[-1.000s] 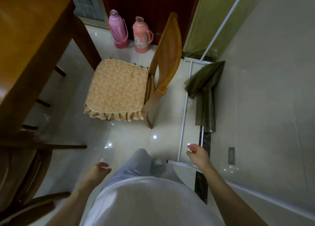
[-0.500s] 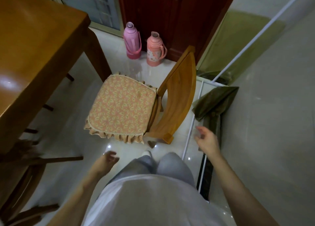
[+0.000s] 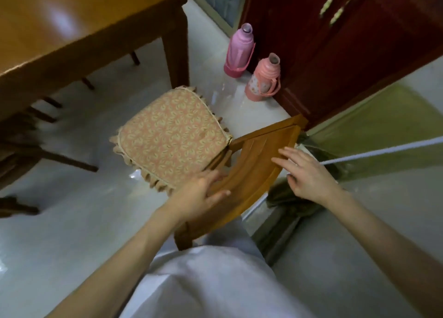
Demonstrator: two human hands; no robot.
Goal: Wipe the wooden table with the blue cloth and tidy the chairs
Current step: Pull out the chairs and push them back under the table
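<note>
Floor (image 3: 72, 221): pale glossy tile, reflective, fills most of the view.

One wooden table (image 3: 79, 20), upper left. Smooth orange-brown top with a soft glare patch, square edge, one thick squared leg (image 3: 176, 53) visible at the near corner. Blue cloth not visible anywhere in view.

One dark red cabinet (image 3: 335, 53), upper right, panelled doors, two pale elongated handles (image 3: 334, 10) side by side.

Chairs: one fully seen chair (image 3: 254, 173), same orange-brown wood, curved slatted backrest, standing just beside the table's corner leg with its seat turned toward the table. Parts of further dark wooden chairs (image 3: 26, 149) at the left edge, blurred; count uncertain.

One seat cushion (image 3: 172, 137) on the near chair: pink-tan fabric, small leaf print, ruffled fringe at the edges, roughly square with rounded corners.

One olive-green cloth (image 3: 287, 197) draped low behind the backrest, on a white rod frame (image 3: 383, 149).

Two thermos flasks on the floor against the cabinet: one purple-pink (image 3: 239, 49), one salmon-pink (image 3: 265, 80), both ribbed plastic cylinders with handles, near each other.

Two hands. Left hand (image 3: 201, 195) wraps the lower end of the backrest's top rail, fingers curled round it, thumb over the near face. Right hand (image 3: 304, 171) lies flat on the rail's upper end, fingers extended and slightly spread, not curled.
</note>
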